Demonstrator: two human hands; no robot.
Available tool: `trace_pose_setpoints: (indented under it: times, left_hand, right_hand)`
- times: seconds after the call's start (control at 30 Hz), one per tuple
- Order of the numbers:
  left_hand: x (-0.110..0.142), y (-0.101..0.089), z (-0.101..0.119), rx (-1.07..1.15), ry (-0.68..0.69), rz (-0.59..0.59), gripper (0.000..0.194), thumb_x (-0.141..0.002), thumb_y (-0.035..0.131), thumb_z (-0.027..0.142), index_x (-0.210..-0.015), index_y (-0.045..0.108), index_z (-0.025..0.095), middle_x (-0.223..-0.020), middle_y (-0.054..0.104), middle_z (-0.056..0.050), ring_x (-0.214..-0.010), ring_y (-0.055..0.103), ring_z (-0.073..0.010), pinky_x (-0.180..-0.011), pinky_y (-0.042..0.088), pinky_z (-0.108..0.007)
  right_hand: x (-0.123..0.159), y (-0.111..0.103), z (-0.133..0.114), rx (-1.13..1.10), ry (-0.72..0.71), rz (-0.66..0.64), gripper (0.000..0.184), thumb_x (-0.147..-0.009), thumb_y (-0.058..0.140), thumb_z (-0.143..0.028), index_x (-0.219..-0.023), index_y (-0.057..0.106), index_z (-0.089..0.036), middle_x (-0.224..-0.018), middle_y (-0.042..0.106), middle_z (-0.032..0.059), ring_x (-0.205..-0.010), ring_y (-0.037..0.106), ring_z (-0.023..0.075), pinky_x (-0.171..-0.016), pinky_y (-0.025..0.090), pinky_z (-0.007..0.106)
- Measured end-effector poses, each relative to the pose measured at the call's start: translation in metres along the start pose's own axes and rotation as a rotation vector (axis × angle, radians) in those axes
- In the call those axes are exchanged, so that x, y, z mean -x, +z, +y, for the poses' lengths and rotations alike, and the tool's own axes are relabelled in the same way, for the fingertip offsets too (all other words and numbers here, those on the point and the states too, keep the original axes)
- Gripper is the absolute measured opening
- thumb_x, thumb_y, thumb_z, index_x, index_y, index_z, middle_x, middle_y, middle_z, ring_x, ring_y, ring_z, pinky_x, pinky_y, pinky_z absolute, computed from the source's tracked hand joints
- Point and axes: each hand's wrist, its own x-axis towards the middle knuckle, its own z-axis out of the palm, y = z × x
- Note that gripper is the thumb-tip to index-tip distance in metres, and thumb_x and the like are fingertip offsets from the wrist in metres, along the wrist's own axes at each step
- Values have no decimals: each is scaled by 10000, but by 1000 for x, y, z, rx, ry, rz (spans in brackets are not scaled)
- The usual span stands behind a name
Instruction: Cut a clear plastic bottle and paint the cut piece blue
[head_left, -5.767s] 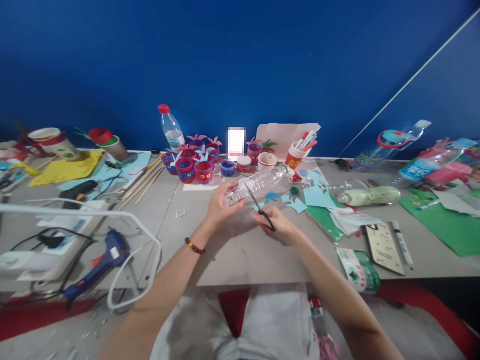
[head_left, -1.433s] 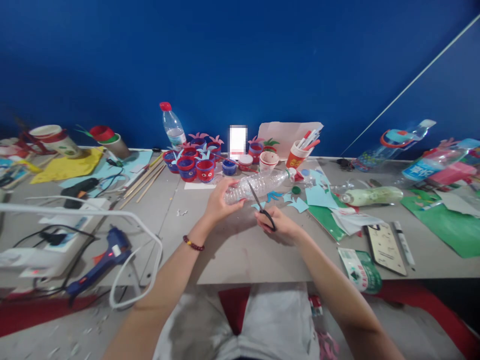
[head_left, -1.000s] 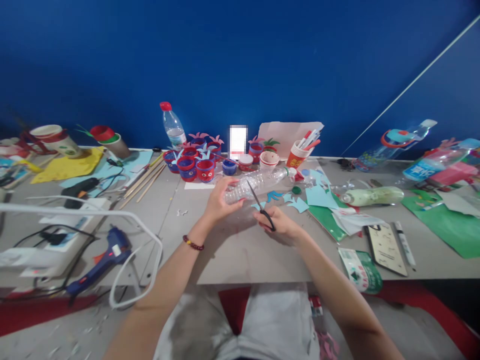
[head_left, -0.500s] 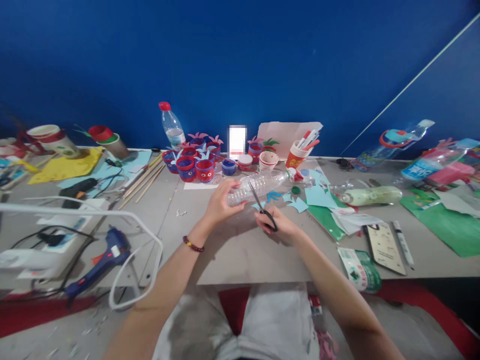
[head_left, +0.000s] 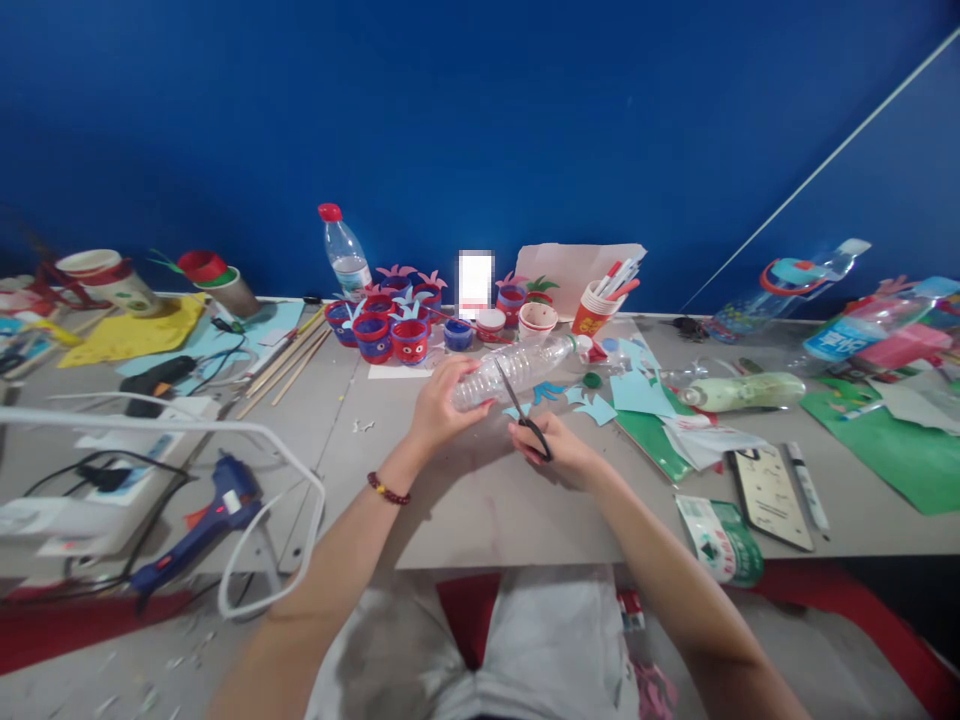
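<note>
A clear ribbed plastic bottle (head_left: 517,368) lies tilted over the table, its neck pointing right and away. My left hand (head_left: 444,403) is wrapped around its base end. In my right hand (head_left: 553,450) is a pair of scissors (head_left: 519,405) with black handles, fingers closed through the loops. The blades reach up against the side of the bottle near its middle; whether they pierce the plastic I cannot tell. Blue paper leaf cutouts (head_left: 596,407) lie just right of the scissors.
Behind the bottle stand several painted cups (head_left: 373,338) and a paper cup of markers (head_left: 596,307). To the left are a blue glue gun (head_left: 225,505), a power strip (head_left: 146,475) and wooden sticks (head_left: 289,362). A black-edged card (head_left: 770,497) and a marker (head_left: 808,487) lie right.
Almost nothing differs. The bottle and both hands keep their places, with only a tiny shift of the scissors and right hand to the left.
</note>
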Motion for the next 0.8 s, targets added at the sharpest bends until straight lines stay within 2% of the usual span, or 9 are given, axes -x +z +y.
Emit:
trace_pose_setpoints:
  times: [0.17, 0.57, 0.8]
  left_hand:
    - [2, 1, 0, -60, -9, 13, 463, -816, 733, 445, -1181, 570, 212, -1171, 636, -103, -1118, 626, -235, -855, 596, -387]
    - [4, 3, 0, -112, 41, 58, 505, -817, 738, 451, -1223, 562, 207, -1187, 636, -112, -1130, 628, -241, -897, 586, -396]
    - [1, -1, 0, -191, 92, 74, 488, -818, 727, 487, -1192, 577, 210, -1167, 651, -105, -1118, 642, -243, -978, 556, -438]
  right_hand:
    - [-2, -3, 4, -30, 7, 12, 615, -760, 694, -668, -466, 442, -191, -411, 344, -61, -421, 283, 59, -455, 161, 262]
    - [-2, -7, 6, -15, -18, -3, 592, -772, 701, -644, -477, 454, -194, -433, 364, -54, -439, 302, 69, -448, 192, 258]
    - [-1, -7, 7, -28, 9, -31, 568, -778, 706, -617, -481, 453, -204, -428, 361, -50, -422, 312, 79, -411, 179, 258]
